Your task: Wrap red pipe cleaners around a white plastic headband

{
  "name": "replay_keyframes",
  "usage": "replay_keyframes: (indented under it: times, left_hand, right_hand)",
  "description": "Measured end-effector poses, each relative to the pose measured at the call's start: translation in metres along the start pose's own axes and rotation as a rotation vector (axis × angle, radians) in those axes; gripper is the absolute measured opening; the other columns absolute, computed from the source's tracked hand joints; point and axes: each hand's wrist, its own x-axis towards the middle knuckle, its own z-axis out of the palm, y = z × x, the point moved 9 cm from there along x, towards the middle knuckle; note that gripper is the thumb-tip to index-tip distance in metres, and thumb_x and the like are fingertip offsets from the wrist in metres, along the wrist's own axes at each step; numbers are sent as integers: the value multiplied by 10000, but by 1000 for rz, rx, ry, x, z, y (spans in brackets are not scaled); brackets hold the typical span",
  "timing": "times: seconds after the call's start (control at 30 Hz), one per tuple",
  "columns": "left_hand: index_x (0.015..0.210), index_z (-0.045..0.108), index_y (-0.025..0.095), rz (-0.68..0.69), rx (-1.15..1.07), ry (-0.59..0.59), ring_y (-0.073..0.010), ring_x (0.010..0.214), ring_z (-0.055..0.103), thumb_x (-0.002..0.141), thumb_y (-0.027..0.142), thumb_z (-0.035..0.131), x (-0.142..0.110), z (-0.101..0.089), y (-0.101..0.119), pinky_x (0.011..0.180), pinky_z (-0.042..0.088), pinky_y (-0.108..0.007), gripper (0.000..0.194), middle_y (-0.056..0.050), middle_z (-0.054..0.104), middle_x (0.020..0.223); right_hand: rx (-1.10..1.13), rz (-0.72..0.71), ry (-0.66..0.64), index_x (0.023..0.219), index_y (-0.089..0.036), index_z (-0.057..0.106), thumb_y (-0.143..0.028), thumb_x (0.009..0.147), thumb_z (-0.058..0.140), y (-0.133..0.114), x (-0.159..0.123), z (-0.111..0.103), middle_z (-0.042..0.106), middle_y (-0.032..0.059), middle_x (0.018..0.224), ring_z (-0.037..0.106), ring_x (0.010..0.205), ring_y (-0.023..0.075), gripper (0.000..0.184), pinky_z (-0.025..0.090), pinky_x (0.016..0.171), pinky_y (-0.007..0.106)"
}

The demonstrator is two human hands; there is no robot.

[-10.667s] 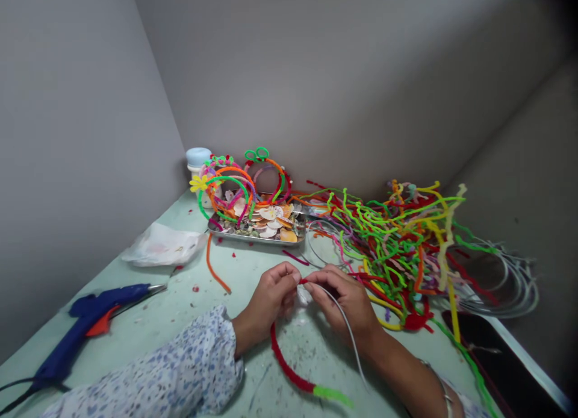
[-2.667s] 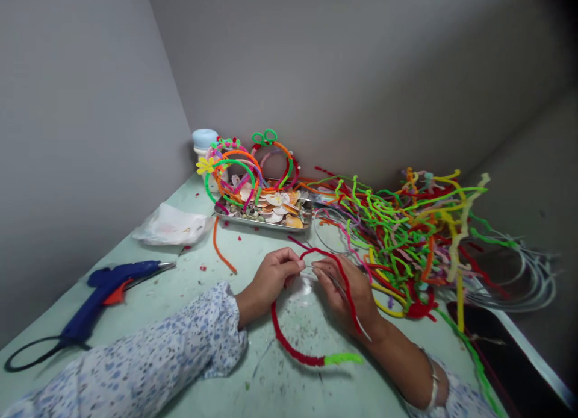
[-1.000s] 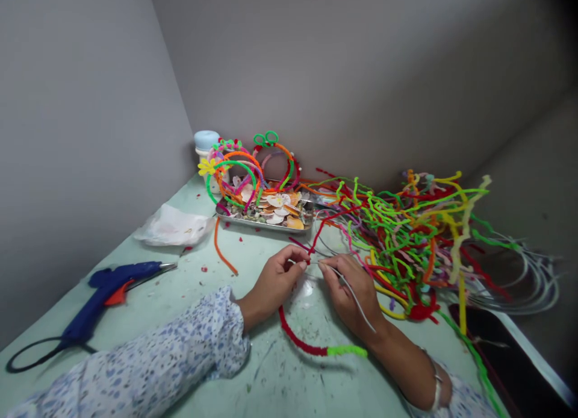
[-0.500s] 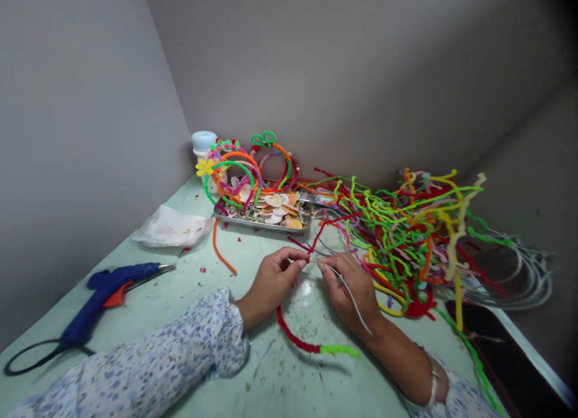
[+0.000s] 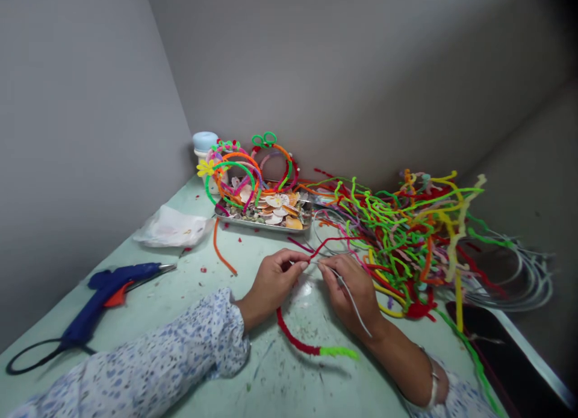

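Note:
My left hand [image 5: 276, 278] pinches a red pipe cleaner [image 5: 332, 240] near the middle of the table, thumb against forefinger. The fuzzy strand's free end reaches up and right from the fingertips. Below this hand hangs a wrapped length [image 5: 298, 341], dark red with a bright green end, curving to the right. My right hand [image 5: 350, 285] is closed on a thin grey wire [image 5: 351, 297], whose tail crosses the back of the hand toward the wrist. Both sets of fingertips almost meet; where wire and strand join between them is partly hidden.
A metal tray [image 5: 262, 226] of seashells stands at the back, with decorated pipe-cleaner headbands [image 5: 235, 159] on it. Left lie a blue glue gun [image 5: 97, 303] and a white plastic bag [image 5: 174, 226]. Loose pipe cleaners [image 5: 397, 231], coiled wire [image 5: 528, 273] and a dark phone-like slab [image 5: 501, 352] fill the right.
The red pipe cleaner's free end has swung down and to the right, from pointing steeply up to lying lower. Both hands stay almost in place.

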Motion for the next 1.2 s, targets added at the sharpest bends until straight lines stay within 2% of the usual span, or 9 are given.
replay_keyframes:
  times: [0.4,0.63,0.8,1.2]
  left_hand:
    - [866,647,158,61,35,-37,-149,793,556,831,259,522,-2,3,8,744,425,-248,164,-33,649,842]
    - [934,646,160,37,28,-43,-157,815,561,851,297,513,-3,4,4,745,431,-255,208,-46,655,893]
    - [906,657,158,55,53,-40,-171,852,569,845,279,514,-2,3,6,793,430,-271,196,-55,659,900]
    - [882,610,162,68,52,-86,-158,820,539,855,261,470,-3,7,5,767,416,-256,174,-28,618,850]
  right_hand:
    - [17,-28,-11,903,-201,598,-170,901,485,-4,0,1,630,54,803,564,771,193,117,453,721,341]
    - [14,-3,-14,895,-196,596,-176,902,491,-1,0,1,633,62,813,568,788,201,107,455,730,354]
    - [17,-8,-8,899,-203,599,-179,901,490,-1,-1,2,634,56,812,574,780,198,112,459,724,347]
    - [33,-40,-30,920,-200,589,-149,897,498,-6,0,3,631,56,826,560,788,196,107,448,729,346]
